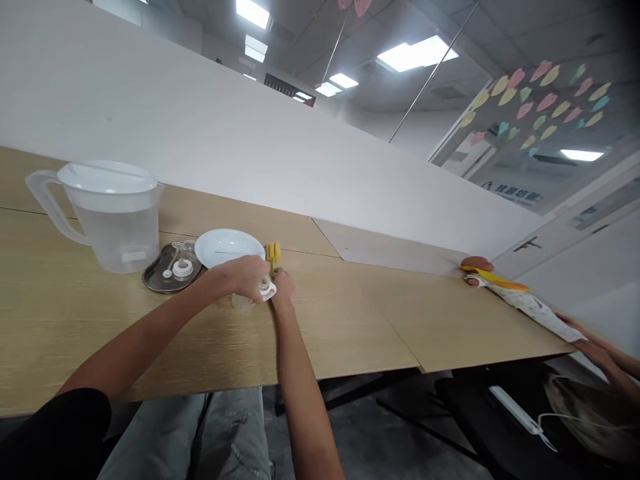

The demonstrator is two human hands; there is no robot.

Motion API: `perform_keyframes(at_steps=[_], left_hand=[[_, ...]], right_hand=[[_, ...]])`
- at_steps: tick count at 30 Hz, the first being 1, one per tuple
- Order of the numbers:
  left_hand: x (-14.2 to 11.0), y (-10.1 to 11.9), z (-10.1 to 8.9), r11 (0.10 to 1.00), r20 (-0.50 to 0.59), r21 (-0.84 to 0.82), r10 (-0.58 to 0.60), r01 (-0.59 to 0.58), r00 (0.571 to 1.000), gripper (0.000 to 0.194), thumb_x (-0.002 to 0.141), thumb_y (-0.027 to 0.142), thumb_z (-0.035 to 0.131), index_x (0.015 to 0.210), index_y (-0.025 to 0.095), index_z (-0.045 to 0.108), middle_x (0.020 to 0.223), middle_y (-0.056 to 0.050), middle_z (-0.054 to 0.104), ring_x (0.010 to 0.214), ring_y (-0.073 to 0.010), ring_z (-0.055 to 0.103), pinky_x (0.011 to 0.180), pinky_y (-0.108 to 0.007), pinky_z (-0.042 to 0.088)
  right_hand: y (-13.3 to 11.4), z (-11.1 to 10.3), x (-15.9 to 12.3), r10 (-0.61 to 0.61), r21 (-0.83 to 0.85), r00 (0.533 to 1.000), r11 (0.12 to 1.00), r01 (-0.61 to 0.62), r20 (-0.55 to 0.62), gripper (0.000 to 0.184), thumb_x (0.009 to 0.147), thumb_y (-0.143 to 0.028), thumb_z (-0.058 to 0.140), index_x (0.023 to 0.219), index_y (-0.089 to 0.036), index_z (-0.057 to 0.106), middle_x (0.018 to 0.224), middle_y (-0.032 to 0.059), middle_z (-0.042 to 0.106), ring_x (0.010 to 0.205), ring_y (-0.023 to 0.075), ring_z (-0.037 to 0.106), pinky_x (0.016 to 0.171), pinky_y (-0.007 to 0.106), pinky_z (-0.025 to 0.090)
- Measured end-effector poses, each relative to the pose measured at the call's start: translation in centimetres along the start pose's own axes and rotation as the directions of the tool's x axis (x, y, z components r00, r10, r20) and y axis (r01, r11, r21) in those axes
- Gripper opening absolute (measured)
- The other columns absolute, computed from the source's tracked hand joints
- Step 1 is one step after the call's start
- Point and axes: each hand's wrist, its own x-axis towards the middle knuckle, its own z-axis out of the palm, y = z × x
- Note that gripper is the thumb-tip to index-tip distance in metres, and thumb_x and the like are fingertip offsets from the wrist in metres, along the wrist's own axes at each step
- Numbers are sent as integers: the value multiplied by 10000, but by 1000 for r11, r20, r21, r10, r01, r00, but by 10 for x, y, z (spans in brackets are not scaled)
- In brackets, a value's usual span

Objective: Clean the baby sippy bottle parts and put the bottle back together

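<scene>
My left hand (247,275) is closed around a clear bottle (243,303) with a white, loop-like part (269,291) at its right side. Close beside it, my right hand (284,285) is closed on the thin stem of a yellow sponge brush (273,251), whose head points away from me. Just beyond my hands stands a white bowl (230,239), its near edge partly covered by my left hand. Left of the bowl, a metal tray (159,283) carries a white ring cap (183,268), a thin tube with a small white end, and a clear piece.
A large translucent pitcher (117,227) with liquid inside stands at the left. A white partition (300,180) runs behind the wooden table (340,320). At the far right, another person's arms (600,347) reach toward a doll-like bundle (530,303) on the table.
</scene>
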Motion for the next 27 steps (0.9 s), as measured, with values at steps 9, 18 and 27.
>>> perform_keyframes(at_steps=[9, 18, 27], left_hand=[[-4, -1, -4, 997, 99, -14, -80, 82, 992, 320, 620, 214, 698, 931, 135, 683, 992, -127, 718, 874, -263, 669, 706, -294, 465], [-5, -3, -5, 990, 151, -10, -136, 139, 979, 310, 597, 181, 679, 903, 131, 702, 952, -138, 726, 826, -274, 673, 661, -312, 476], [-4, -5, -4, 984, 183, 32, -178, 175, 967, 351, 619, 211, 706, 956, 116, 700, 1028, -159, 726, 881, -272, 686, 657, -284, 496]], right_hand=[[1, 6, -1, -13, 15, 999, 1000, 14, -52, 293, 948, -204, 468, 1181, -127, 628, 1166, 147, 695, 1055, 236, 683, 809, 289, 497], [1, 8, 0, -13, 30, 997, 999, 16, -70, 285, 952, -224, 470, 1145, -116, 650, 1134, 168, 701, 1024, 247, 689, 797, 303, 500], [0, 3, -4, -24, 25, 999, 999, 25, -48, 302, 957, -233, 462, 1173, -121, 641, 1137, 164, 693, 1044, 249, 680, 819, 314, 501]])
